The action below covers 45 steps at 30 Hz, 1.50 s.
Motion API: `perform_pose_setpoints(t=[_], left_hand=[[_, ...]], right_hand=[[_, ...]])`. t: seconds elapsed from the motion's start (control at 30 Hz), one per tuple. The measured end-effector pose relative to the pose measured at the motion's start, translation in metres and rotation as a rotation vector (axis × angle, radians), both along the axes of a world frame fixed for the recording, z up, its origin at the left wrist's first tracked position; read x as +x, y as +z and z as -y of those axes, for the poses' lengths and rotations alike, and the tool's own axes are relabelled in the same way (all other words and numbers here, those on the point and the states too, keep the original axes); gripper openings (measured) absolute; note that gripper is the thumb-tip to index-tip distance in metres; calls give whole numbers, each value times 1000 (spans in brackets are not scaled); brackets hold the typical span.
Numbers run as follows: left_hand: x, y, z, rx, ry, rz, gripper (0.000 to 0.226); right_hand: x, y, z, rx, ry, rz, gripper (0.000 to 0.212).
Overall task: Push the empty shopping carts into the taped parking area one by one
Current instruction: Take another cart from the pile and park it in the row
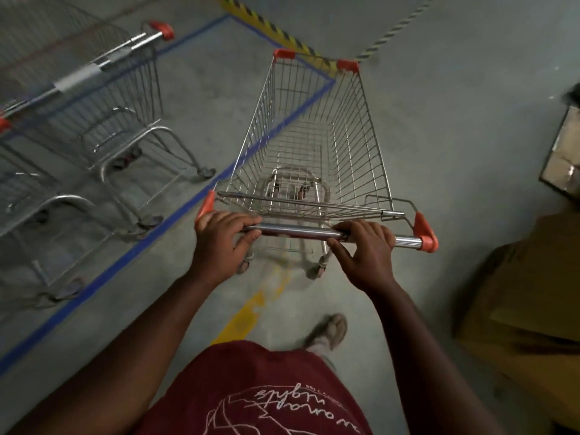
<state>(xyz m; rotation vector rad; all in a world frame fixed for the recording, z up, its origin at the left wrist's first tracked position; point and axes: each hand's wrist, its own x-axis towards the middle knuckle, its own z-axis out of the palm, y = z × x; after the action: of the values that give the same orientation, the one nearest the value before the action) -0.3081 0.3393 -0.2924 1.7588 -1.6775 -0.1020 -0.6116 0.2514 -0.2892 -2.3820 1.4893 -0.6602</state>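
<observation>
concrete floor (439, 127), blue tape (131, 255) left of cart (314, 146) | left hand (222, 240), right hand (367, 252) wrapped tight on cart handle (295, 231) | parked carts (94, 98) beyond tape, left of cart

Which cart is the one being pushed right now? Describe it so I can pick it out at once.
Start at the blue floor tape that outlines the parking area holding two parked wire shopping carts. Just right of that line stands an empty wire shopping cart with orange corner caps, mostly outside the tape. It alone has the left hand and right hand on its chrome handle.
</observation>
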Motion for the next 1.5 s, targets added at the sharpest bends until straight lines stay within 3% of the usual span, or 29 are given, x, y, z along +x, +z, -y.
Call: perform_pose_setpoints(t=[0.3, 0.6, 1.0, 1.5], left_hand=[[-32, 2, 199, 16, 174, -3, 23], [-31, 3, 342, 12, 342, 7, 22], [66, -2, 505, -88, 435, 48, 21], [185, 0, 629, -61, 683, 28, 22]], right_hand=[[-16, -7, 239, -10, 156, 3, 31], [10, -5, 429, -41, 327, 13, 35], [135, 1, 630, -1, 468, -37, 37], [309, -12, 800, -107, 681, 49, 35]])
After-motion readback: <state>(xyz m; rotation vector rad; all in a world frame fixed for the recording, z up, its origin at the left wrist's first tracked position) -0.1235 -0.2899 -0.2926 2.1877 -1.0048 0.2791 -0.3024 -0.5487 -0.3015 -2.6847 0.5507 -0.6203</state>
